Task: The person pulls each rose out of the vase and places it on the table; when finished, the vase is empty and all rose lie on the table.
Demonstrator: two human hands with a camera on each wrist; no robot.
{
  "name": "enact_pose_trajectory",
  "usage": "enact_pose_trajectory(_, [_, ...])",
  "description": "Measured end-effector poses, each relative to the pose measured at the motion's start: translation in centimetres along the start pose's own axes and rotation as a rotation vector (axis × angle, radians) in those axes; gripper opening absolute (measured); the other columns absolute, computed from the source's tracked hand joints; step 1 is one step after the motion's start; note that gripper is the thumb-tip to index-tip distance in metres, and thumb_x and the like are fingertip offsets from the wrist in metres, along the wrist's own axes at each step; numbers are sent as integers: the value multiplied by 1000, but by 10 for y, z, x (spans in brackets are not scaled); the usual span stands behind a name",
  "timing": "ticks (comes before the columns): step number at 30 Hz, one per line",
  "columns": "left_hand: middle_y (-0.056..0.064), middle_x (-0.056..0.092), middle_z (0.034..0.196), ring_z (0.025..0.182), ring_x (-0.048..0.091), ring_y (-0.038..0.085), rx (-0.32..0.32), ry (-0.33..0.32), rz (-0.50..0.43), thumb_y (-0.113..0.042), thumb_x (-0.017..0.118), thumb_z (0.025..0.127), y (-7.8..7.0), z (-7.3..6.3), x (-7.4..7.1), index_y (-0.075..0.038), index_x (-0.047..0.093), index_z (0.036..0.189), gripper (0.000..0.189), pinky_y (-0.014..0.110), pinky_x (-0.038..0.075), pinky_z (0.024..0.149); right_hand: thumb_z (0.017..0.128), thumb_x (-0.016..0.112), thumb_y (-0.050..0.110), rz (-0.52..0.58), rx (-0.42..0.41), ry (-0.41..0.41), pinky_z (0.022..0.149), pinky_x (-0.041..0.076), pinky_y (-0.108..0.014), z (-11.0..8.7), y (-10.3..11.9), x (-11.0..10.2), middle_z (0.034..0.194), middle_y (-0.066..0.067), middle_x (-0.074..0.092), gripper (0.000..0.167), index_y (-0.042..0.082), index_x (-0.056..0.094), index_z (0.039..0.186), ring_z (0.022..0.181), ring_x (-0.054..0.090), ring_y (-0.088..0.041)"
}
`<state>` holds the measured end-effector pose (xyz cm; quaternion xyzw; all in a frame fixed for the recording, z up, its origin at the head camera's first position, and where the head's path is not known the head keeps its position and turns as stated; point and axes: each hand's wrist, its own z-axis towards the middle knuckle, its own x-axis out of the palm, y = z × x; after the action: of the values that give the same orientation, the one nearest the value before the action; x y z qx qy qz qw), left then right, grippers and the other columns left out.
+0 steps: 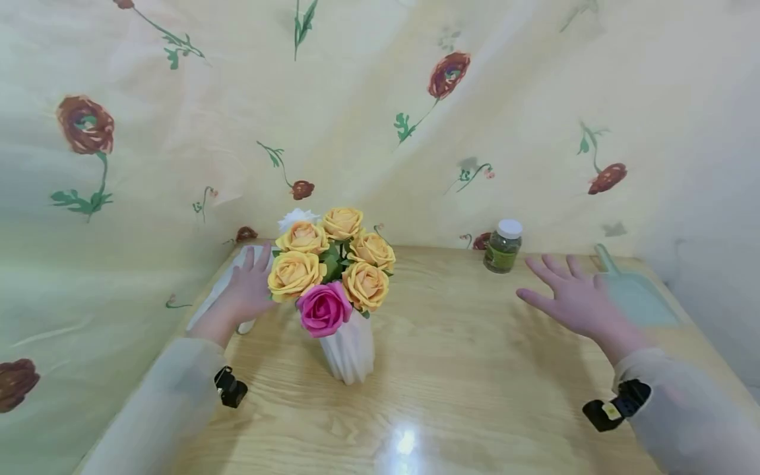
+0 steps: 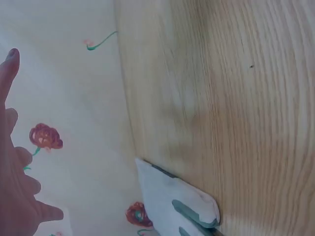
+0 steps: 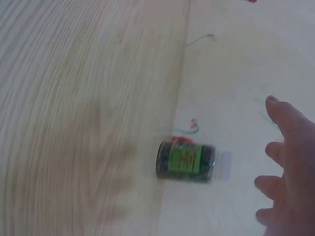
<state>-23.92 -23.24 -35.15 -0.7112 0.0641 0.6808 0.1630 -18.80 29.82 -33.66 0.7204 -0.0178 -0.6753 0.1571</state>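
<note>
My left hand (image 1: 246, 288), fingers spread, hovers at the table's left side, just left of a white ribbed vase (image 1: 350, 349). Yellow roses (image 1: 297, 274), a pink rose (image 1: 324, 309) and a white flower stand in that vase. Beneath the left hand lies a folded white cloth with green marks (image 2: 174, 201), partly hidden by it in the head view. On the right, my right hand (image 1: 572, 300) is raised with spread fingers and holds nothing. Nearest to it are a white-lidded glass jar with a green label (image 1: 501, 247) and a pale green dustpan (image 1: 638, 297).
The light wood table (image 1: 451, 369) meets a hanging floral sheet (image 1: 356, 119) along its back and left edges. A plain white wall (image 1: 718, 198) bounds the right side. Each wrist carries a black strapped camera (image 1: 230, 387).
</note>
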Motion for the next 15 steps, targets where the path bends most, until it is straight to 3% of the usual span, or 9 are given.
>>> enact_pose_trajectory(3, [25,-5,152,133,-6,53,15,-5,-92,-64,41,89,-5,-2,5,-9,15,150,86,74,14,95,93,42,57,70,-21,4,88,1,-80,-3,13,2,148,-31,15,77,11,19,150,129,-2,-59])
enact_pose_trajectory(8, [23,-3,153,135,-6,49,-2,-3,-358,-56,56,86,-13,-15,4,-10,8,151,93,72,16,96,93,46,54,182,-78,1,90,10,-78,-2,35,6,148,-30,19,74,11,25,149,129,4,-60])
enact_pose_trajectory(12, [21,0,154,137,6,44,-5,30,-539,-53,62,83,-18,-25,2,-10,-3,151,103,66,19,101,93,49,50,251,-131,2,94,16,-73,2,49,6,147,-30,21,70,9,30,147,130,11,-58])
enact_pose_trajectory(15, [19,10,154,136,18,43,19,41,-585,-52,64,82,-21,-30,2,-13,1,151,101,64,24,101,93,51,48,315,-180,5,98,21,-67,6,59,8,147,-26,26,68,8,33,146,132,18,-51])
